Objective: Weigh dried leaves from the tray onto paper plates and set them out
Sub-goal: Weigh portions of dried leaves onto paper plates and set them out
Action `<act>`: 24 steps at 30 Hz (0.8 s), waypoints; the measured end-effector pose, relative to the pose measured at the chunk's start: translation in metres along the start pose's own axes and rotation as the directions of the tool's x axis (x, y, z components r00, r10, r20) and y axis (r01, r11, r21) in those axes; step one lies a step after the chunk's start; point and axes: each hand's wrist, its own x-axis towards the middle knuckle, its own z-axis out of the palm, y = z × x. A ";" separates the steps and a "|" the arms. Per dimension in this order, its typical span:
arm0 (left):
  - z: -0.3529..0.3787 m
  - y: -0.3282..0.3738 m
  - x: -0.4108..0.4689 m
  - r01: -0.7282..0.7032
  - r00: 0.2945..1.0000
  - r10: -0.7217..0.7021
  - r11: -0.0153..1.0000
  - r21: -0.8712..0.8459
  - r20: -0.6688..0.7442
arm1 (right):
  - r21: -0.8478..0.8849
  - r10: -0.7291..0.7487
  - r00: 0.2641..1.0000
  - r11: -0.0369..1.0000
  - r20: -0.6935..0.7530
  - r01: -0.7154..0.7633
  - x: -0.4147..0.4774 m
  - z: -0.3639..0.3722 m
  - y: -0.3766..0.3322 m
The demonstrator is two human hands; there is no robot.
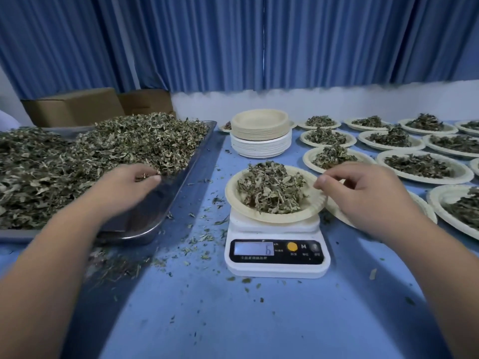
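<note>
While the paper plate (259, 216) sits loaded on the scale (277, 265), the step in hand appears to be fine adjustment of the weight. Recommended practice: move only a few flakes at a time, drop them over the plate's middle, keep both hands off its rim, and let the display (254, 248) settle before reading. Its figure is too blurred to confirm.

The left hand (129, 180) is at the near right part of the tray (166, 203), fingers curled and pinching a small tuft of the dried leaves (77, 161). That tuft lies left of the plate, well apart from it. The right hand (363, 187) is at the plate's right rim with thumb and forefinger drawn close. Whether they hold anything, or touch the rim, cannot be told.
</note>
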 end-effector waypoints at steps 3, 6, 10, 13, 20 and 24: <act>-0.010 -0.030 0.016 0.146 0.989 -0.144 0.987 0.074 -0.026 | -0.024 -0.008 1.000 1.000 0.002 0.008 0.000 0.001 0.000; -0.005 -0.044 0.019 0.230 0.943 -0.271 0.950 0.213 0.193 | -0.042 -0.011 1.000 0.999 0.018 0.012 -0.001 0.002 -0.002; 0.001 -0.036 0.016 0.134 0.932 -0.186 0.975 0.179 0.311 | -0.051 -0.032 0.998 0.998 0.049 0.034 -0.002 0.004 -0.005; -0.001 -0.026 0.008 0.067 0.961 -0.114 0.980 0.189 0.251 | -0.053 -0.052 0.998 0.997 0.039 0.054 -0.004 0.004 -0.007; -0.002 -0.008 -0.008 -0.024 0.989 -0.007 0.978 0.207 0.150 | -0.006 -0.015 1.000 1.000 0.002 0.015 -0.006 0.003 -0.008; 0.004 -0.004 -0.008 -0.012 0.958 -0.067 0.962 0.271 0.280 | -0.002 -0.002 1.000 1.000 0.014 0.002 -0.007 0.002 -0.009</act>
